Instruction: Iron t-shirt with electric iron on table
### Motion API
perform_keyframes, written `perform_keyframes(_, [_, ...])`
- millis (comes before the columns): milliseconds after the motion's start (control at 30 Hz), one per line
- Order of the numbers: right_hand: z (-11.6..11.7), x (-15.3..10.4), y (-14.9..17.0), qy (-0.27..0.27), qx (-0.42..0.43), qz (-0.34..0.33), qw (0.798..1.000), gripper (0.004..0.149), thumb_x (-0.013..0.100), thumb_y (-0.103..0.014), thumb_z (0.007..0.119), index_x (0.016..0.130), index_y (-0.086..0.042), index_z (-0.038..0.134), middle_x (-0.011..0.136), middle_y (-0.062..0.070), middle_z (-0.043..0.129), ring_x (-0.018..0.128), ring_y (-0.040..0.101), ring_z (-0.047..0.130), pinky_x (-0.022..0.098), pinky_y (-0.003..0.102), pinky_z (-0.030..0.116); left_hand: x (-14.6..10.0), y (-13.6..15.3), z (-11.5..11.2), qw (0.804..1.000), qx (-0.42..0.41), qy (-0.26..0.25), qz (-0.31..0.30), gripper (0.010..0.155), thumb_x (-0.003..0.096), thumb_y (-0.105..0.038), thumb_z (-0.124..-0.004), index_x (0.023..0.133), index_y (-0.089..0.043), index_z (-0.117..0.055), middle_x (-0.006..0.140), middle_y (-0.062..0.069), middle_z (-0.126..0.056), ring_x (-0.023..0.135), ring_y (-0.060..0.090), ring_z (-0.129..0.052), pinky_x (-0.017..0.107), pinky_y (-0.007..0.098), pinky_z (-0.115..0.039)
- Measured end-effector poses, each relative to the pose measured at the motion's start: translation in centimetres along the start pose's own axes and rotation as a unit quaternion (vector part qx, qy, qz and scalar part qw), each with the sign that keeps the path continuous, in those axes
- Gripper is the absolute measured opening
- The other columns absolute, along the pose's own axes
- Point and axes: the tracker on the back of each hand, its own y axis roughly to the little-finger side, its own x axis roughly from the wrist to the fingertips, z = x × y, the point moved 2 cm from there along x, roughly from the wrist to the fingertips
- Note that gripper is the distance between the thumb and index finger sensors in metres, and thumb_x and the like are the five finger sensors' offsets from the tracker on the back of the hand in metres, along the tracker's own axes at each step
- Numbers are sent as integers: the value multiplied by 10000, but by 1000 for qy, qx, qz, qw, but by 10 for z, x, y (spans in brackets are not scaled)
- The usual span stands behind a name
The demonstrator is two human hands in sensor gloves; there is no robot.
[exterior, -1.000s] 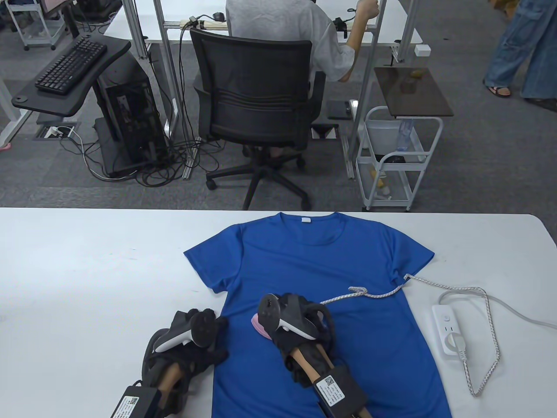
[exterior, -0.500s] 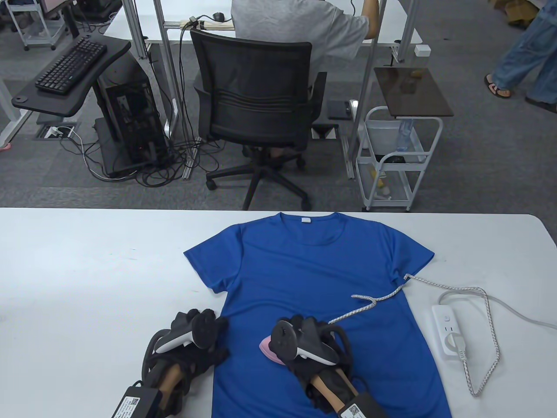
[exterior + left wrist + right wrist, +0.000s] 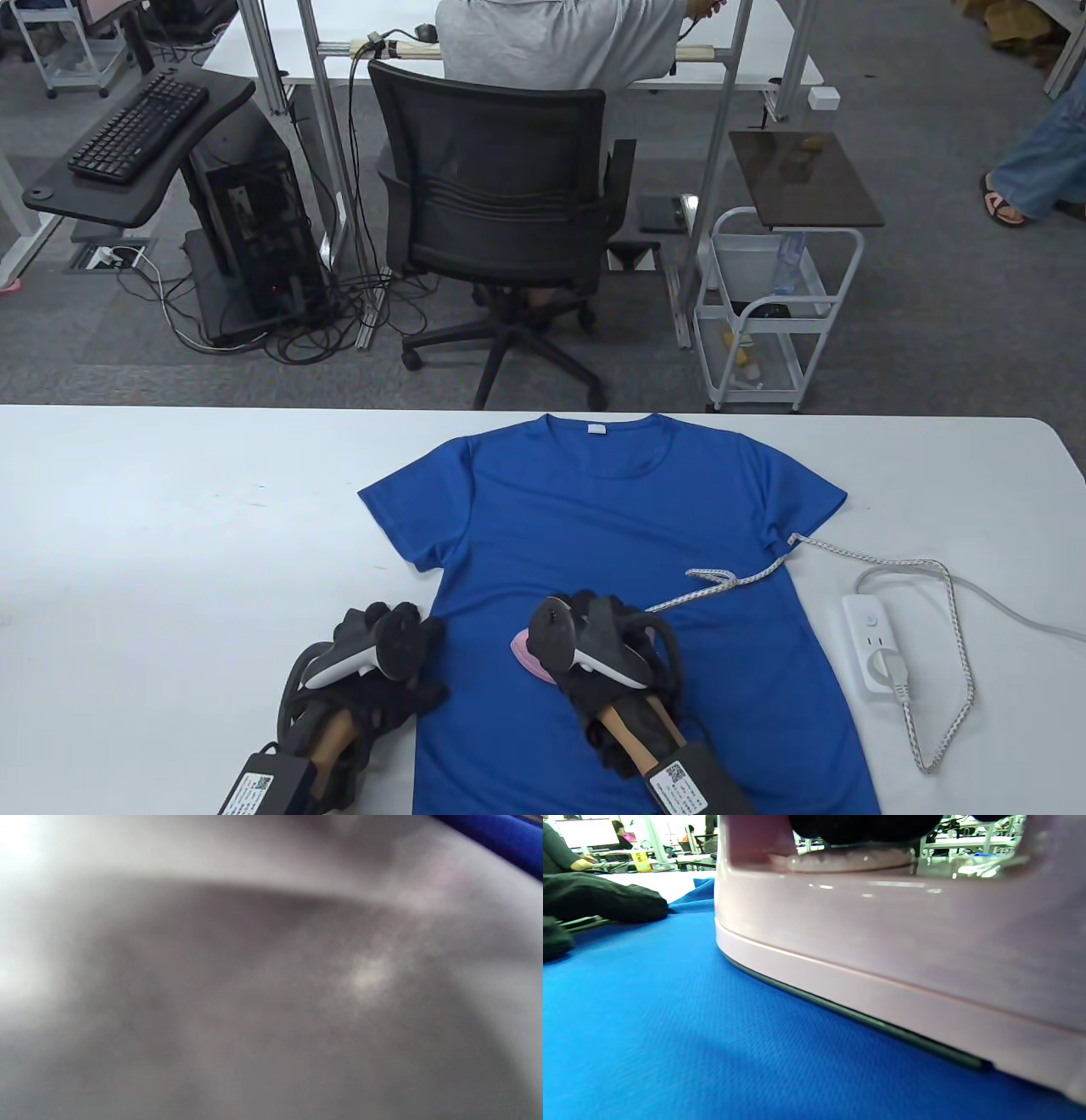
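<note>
Glossy pink iron (image 3: 882,942) flat on woven blue t-shirt (image 3: 649,1018).

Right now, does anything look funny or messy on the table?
Mostly tidy: the blue t-shirt lies flat and the pink iron sits flat on it under the right hand. One odd bit: the iron's braided cord trails across the shirt with a kinked loop in it, where the iron could snag it.

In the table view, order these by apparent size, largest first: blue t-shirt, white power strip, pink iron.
1. Blue t-shirt.
2. White power strip.
3. Pink iron; mostly hidden under the right hand, so its rank is unsure.
</note>
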Motion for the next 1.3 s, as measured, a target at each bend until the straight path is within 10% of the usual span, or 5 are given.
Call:
perform_keyframes(667, [-3, 31, 13, 13, 4, 53, 999, 652, 466, -498, 567, 1009, -138, 544, 803, 150, 739, 604, 365, 784, 525, 586, 664, 0, 0, 0, 1000, -1, 2, 0, 798, 465, -636, -508, 1069, -381, -51, 1120, 20, 47, 1038, 395, 41, 702, 645, -109])
perform_keyframes(1300, [2, -21, 25, -55, 17, -50, 997, 654, 468, -486, 575, 1015, -136, 502, 822, 153, 710, 631, 380, 755, 546, 600, 633, 0, 0, 0, 1000, -1, 2, -1, 801, 465, -633, -514, 1070, -380, -55, 1123, 19, 47, 1039, 395, 40, 703, 644, -108])
